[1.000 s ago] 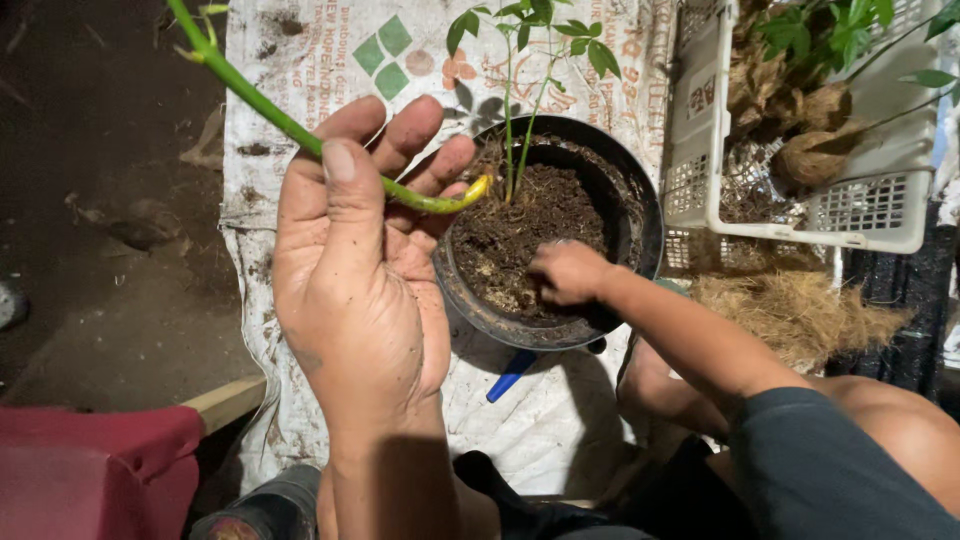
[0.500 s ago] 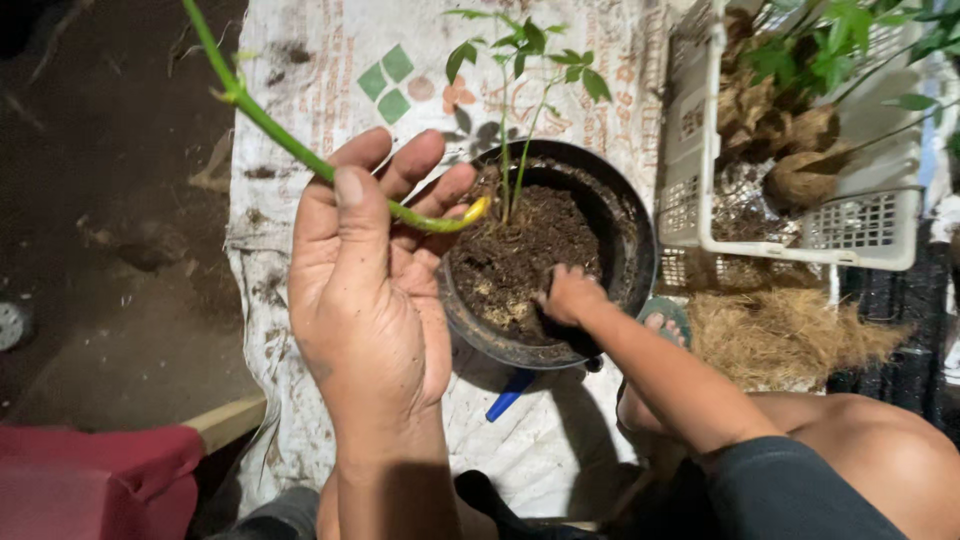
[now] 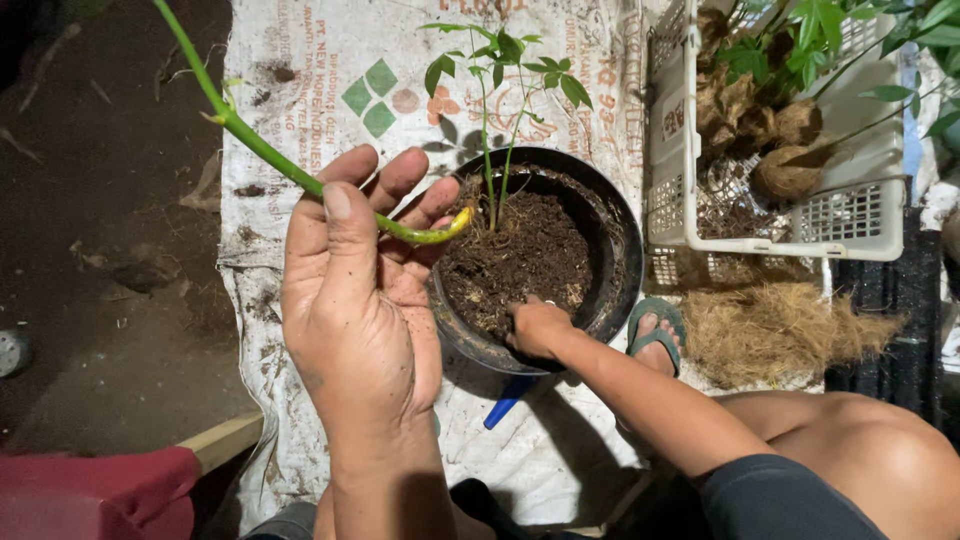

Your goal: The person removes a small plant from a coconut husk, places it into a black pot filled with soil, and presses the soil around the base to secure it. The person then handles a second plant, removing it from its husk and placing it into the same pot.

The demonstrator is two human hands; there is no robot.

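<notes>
My left hand (image 3: 355, 300) is raised palm-up in front of me, thumb and fingers closed on a long green stem cutting (image 3: 270, 155). The cutting's yellowish cut end points at the black pot (image 3: 625, 250). The pot holds dark soil (image 3: 530, 255), and thin leafy seedlings (image 3: 500, 60) stand at its far side. My right hand (image 3: 538, 327) rests on the soil at the near rim, fingers curled down into it. Whether that hand holds anything is hidden.
The pot sits on a white printed sack (image 3: 330, 70) spread over dark earth. A white plastic basket (image 3: 790, 215) with husks and leafy plants stands at right, above a heap of coconut fibre (image 3: 770, 330). My sandalled foot (image 3: 655, 335) and a blue handle (image 3: 505, 400) lie beside the pot.
My right hand has slid across the soil toward the pot's near rim. My left hand still holds the stem in much the same pose.
</notes>
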